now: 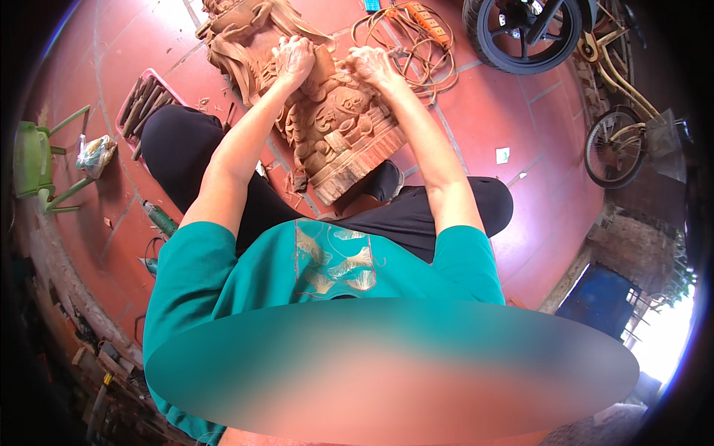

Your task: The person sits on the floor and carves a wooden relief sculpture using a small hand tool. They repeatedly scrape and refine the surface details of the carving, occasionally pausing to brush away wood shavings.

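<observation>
A large brown wood carving (pixel 338 123) with deep relief figures and a ridged base lies tilted on the floor in front of my crossed legs. My left hand (pixel 295 62) is closed at its upper middle, fingers bent against the wood. Beside that hand a smooth, flat brown surface (pixel 321 68) shows; whether it belongs to the carving I cannot tell. My right hand (pixel 373 67) is at the carving's upper right edge, its fingers curled inward. Anything small within those fingers is hidden. The carving's far end runs up past the top of the view.
A pink tray (pixel 152 78) of chisel-like tools sits by my left knee. Farther left are a green chair (pixel 36 160), a plastic bag (pixel 95 154) and a green power tool (pixel 160 218). An orange power strip (pixel 425 22) with coiled cable and a motorbike wheel (pixel 524 33) are at the far right.
</observation>
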Available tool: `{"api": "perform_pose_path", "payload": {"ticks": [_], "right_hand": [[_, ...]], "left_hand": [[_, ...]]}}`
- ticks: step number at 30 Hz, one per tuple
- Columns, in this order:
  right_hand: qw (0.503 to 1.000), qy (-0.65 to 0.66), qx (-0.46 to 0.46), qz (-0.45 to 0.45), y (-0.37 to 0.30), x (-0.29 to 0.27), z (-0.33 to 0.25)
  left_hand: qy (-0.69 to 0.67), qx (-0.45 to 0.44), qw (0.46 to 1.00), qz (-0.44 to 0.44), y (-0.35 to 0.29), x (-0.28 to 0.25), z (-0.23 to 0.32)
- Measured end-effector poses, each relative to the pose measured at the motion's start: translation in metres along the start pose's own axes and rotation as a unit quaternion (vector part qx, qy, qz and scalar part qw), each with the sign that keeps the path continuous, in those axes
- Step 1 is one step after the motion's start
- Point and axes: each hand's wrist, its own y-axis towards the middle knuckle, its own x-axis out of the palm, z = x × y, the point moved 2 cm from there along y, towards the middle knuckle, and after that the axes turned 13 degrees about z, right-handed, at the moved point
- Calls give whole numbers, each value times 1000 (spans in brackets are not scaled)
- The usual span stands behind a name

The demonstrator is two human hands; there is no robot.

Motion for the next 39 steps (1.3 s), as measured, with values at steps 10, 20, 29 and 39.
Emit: {"api": "perform_pose_path", "payload": {"ticks": [10, 20, 29, 39], "right_hand": [[941, 255, 224, 13, -19, -27, 12], [956, 25, 284, 66, -75, -23, 37], [836, 358, 344, 234, -46, -86, 40], [771, 503, 267, 284, 29, -216, -64]], "left_hand": [[13, 8, 1000, -16, 0, 6, 8], [-61, -31, 996, -59, 9, 2, -9], [-299, -13, 954, -10, 62, -32, 36], [-654, -4, 734, -182, 45, -158, 134]]}}
